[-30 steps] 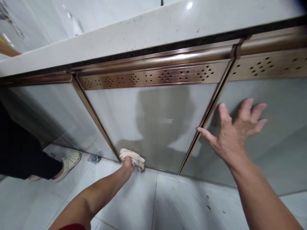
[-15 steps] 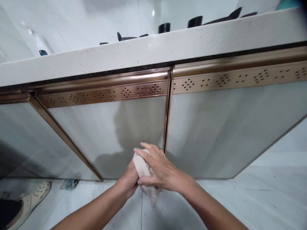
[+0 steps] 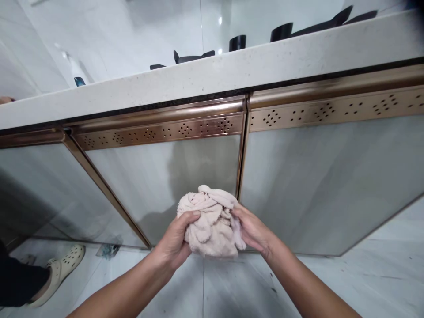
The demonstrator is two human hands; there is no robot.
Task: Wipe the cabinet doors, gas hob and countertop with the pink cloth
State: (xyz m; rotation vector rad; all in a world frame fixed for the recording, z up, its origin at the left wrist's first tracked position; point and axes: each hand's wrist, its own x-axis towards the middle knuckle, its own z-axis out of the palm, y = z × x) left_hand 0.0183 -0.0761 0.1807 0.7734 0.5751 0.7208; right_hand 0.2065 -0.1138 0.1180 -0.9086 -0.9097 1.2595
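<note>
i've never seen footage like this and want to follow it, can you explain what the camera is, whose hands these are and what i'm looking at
There is no machine here: these are a person's own bare hands. The camera is worn on that person's head, looking forward and down, so you see roughly what they see.

The left hand and right hand hold a crumpled, pale cloth between them. Behind it are cabinet doors with shiny copper-coloured trim. Above runs a white counter; the black parts showing over its edge may belong to a stove. At the lower left, a shoe on the tiled floor belongs to someone else.
</note>
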